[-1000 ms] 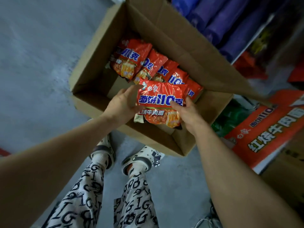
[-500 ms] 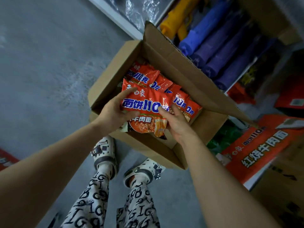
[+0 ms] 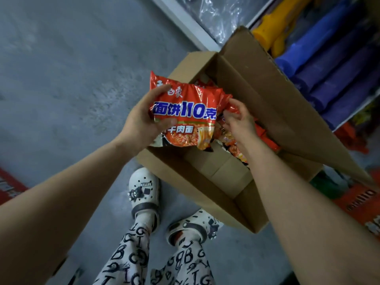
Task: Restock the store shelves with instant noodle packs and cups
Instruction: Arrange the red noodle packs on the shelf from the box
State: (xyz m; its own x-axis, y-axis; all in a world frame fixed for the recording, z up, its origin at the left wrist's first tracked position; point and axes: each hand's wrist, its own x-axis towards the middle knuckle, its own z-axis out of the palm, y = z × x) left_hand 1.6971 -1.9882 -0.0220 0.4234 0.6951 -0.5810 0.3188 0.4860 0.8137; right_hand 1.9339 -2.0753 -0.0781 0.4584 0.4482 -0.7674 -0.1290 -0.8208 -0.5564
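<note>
Head view: a person stands over an open box (image 3: 191, 188) on a grey floor (image 3: 61, 79), arms stretched down to it.

Pack: one orange noodle pack (image 3: 185, 112) is up in the air, face to the camera, over the box's far-left corner.

Change: a second ago the pack sat low inside the box, touching the row behind it. Now it has come up clear of the rim, and more of the box's bare bottom shows under it.

Left hand: the left hand (image 3: 141, 122) grips the pack's left side, thumb across the front and fingers curled over the top edge.

Right hand: the right hand (image 3: 239, 120) has its fingers bent onto crinkled wrapper at the pack's right edge. Whether that wrapper belongs to the same pack or to a second one tucked behind it cannot be told.

Row: more packs (image 3: 265, 136) lie along the right wall of the box, under the right wrist.

Shelf: a white shelf edge (image 3: 189, 23) runs past the box's far side, and blue and purple rolls (image 3: 339, 64) lie to the right. No noodle slot is in sight.

Meaning: the pick looks done and the carry begins — but the box is far from emptied, so the restock seems to be at an early or middle stage.
</note>
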